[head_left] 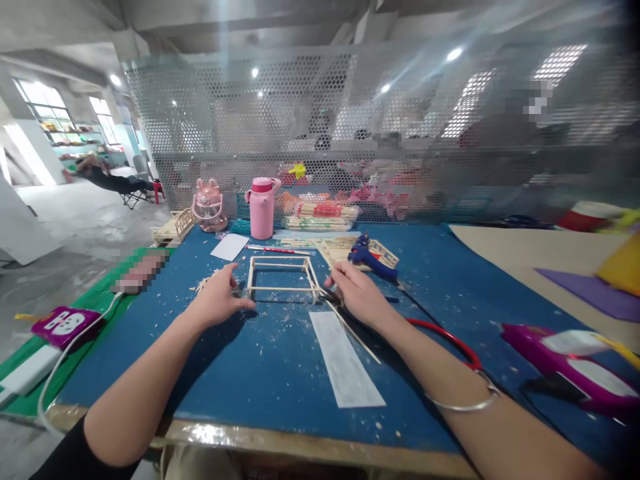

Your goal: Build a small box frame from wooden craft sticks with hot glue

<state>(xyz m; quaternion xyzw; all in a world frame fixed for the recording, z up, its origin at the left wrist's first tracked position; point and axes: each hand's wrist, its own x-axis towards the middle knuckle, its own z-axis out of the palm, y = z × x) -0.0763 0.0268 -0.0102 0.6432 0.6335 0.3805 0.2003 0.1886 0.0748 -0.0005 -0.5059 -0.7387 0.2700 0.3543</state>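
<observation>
A small rectangular frame of thin wooden sticks [283,289] stands on the blue work surface. At its left end is my left hand [219,298], fingers apart and holding nothing; whether it touches the frame I cannot tell. By the frame's right front corner, my right hand [354,293] is closed, with a dark tool tip [329,295] showing at its fingers. The rest of that tool is hidden under the hand. A loose thin stick [361,341] slants below this hand, across a pale strip [345,363]. A curved red handle [445,339] shows beside my right forearm.
Behind lie a blue glue gun [373,259] and a stick-built piece [335,255]. A pink flask [262,210], a pink bottle [209,208] and bundled sticks [320,217] stand before a perforated screen [240,120]. Purple objects [570,367] lie right. A person [107,179] reclines far left.
</observation>
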